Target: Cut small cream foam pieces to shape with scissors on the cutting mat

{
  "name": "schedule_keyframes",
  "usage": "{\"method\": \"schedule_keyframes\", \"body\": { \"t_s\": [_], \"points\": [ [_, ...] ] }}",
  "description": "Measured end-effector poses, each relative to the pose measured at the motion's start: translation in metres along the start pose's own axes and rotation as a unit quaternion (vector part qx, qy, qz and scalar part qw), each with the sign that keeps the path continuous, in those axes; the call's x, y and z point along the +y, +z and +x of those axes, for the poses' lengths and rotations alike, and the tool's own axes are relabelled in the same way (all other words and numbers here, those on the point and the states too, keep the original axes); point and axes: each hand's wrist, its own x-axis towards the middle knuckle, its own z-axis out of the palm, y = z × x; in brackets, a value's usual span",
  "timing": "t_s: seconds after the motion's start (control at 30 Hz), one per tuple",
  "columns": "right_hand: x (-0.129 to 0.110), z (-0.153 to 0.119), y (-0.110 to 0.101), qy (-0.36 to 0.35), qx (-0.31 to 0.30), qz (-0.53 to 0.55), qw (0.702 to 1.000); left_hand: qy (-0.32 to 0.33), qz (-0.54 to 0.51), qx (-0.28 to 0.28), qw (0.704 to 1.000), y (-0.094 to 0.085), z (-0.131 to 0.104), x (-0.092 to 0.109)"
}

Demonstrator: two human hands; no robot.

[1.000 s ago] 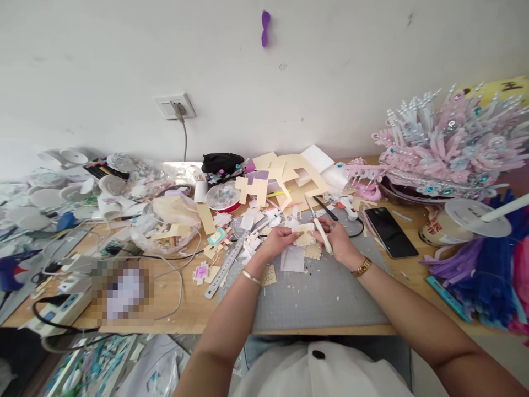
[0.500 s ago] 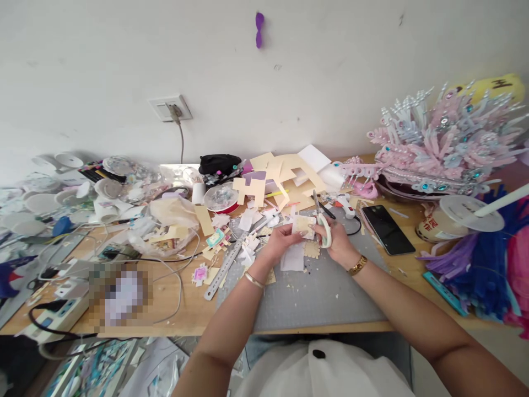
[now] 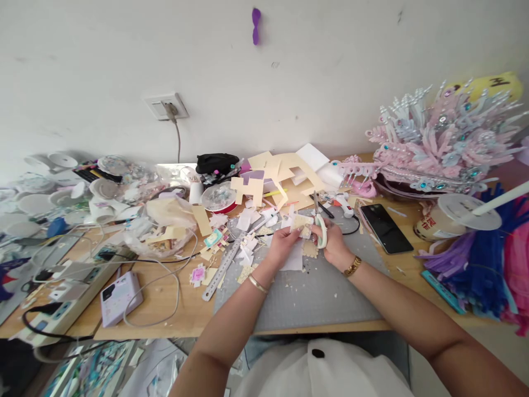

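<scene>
My left hand (image 3: 284,242) is closed on a small cream paper piece (image 3: 301,221), pinched near its lower edge. Close beside it, my right hand (image 3: 334,243) grips the pale handles of a pair of scissors (image 3: 319,230), whose blades point away towards the wall. A scalloped cream piece (image 3: 309,248) and a white paper sheet (image 3: 292,261) lie just under the hands on the grey cutting mat (image 3: 318,298). Left of the hands, paper scraps surround a metal ruler (image 3: 221,274).
Cream card sheets (image 3: 285,171) are heaped at the back. On the right are a phone (image 3: 386,227), a lidded drink cup (image 3: 440,220), pink tiaras (image 3: 438,143) and pipe cleaners (image 3: 483,253). A lilac device (image 3: 120,298) and a power strip (image 3: 70,300) with cables occupy the left.
The left hand has turned slightly and the held paper piece has shifted a little to the left. The scissors stay in the right hand. The whole view has moved slightly.
</scene>
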Motion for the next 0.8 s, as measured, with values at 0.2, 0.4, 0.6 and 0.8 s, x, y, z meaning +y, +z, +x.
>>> {"method": "schedule_keyframes", "body": {
  "t_s": [0.2, 0.4, 0.6, 0.8],
  "points": [
    [0.002, -0.001, 0.001, 0.002, 0.008, 0.012, 1.000, 0.002, -0.040, 0.012, 0.999, 0.010, -0.004, 0.005],
    [0.002, -0.002, 0.003, 0.004, 0.012, 0.018, 1.000, -0.007, -0.045, 0.037, 0.998, 0.011, -0.003, 0.007],
    [0.000, -0.001, 0.003, 0.012, -0.001, 0.013, 1.000, -0.002, -0.028, 0.046, 0.999, 0.007, -0.002, 0.009],
    [-0.012, -0.006, -0.009, 0.022, -0.017, -0.032, 0.999, -0.007, -0.135, 0.107, 0.985, 0.002, 0.001, 0.015]
  ]
}}
